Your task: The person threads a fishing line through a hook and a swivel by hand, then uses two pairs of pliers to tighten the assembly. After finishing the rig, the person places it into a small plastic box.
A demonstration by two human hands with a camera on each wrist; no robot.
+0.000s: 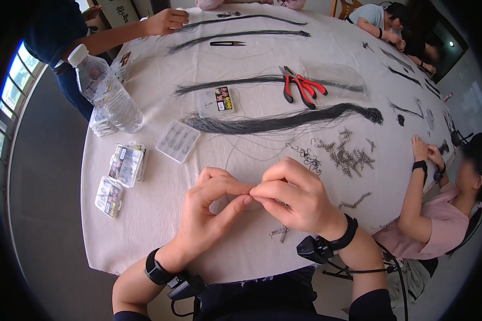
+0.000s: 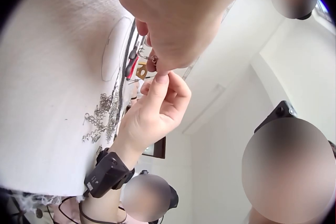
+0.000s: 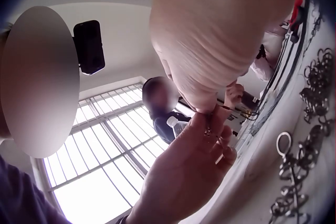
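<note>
In front of me my left hand (image 1: 209, 208) and right hand (image 1: 300, 200) meet fingertip to fingertip over the white-covered table. The left thumb and forefinger pinch a small fish hook; its curved metal (image 2: 142, 54) juts out beside the fingers in the left wrist view. Thumb and forefinger of the right hand pinch at the same spot, on a thin dark line, mostly hidden by the fingers. A small metal ring piece (image 3: 208, 130) shows between the hands in the right wrist view. A loop of line (image 2: 106, 50) lies over the cloth beyond.
Small metal connectors (image 1: 348, 158) and loose dark hooks (image 1: 309, 159) lie right of the hands. Behind are a black line bundle (image 1: 284, 120), red-handled pliers (image 1: 302, 88) and a clear hook box (image 1: 178, 142). A water bottle (image 1: 110, 91) stands left. Other people sit around the table.
</note>
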